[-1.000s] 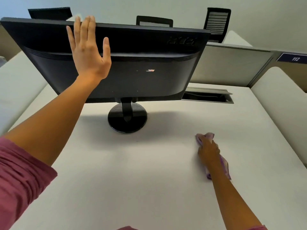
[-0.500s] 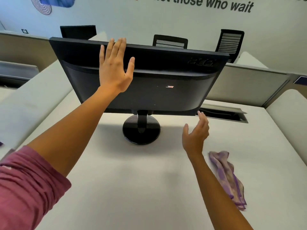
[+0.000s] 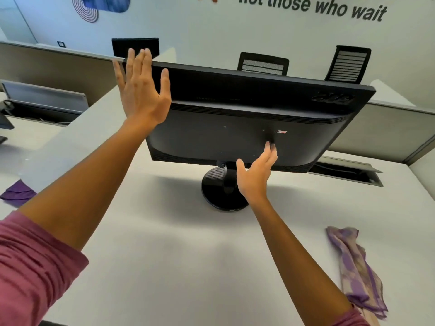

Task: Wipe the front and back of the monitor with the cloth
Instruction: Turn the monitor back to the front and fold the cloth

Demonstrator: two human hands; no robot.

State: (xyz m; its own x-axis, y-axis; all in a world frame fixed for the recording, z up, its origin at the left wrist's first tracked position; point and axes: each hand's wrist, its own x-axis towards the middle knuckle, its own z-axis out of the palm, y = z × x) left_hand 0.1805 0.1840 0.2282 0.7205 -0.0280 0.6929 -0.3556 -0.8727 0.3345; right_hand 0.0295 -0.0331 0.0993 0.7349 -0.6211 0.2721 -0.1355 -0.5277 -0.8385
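The monitor [image 3: 247, 123] stands on its round base [image 3: 220, 191] on the white desk [image 3: 188, 267] with its black back turned toward the person, and both hands are up against it. The left hand [image 3: 143, 90] lies flat on the upper left corner of the back, fingers straight and spread, their tips reaching the top edge. The right hand [image 3: 256, 172] is at the lower edge near the middle, just above the base, fingers straight and relaxed with the tips touching or almost touching the back panel; it holds nothing. The cloth [image 3: 357, 271], purple and pale, lies crumpled on the desk well to the right of the right forearm, apart from both hands. One monitor and one such cloth are on this desk; a second, darker purple cloth [image 3: 17, 192] lies on the neighbouring desk at far left. Three black chair backs [image 3: 262, 64] show behind the monitor, against a wall with lettering.
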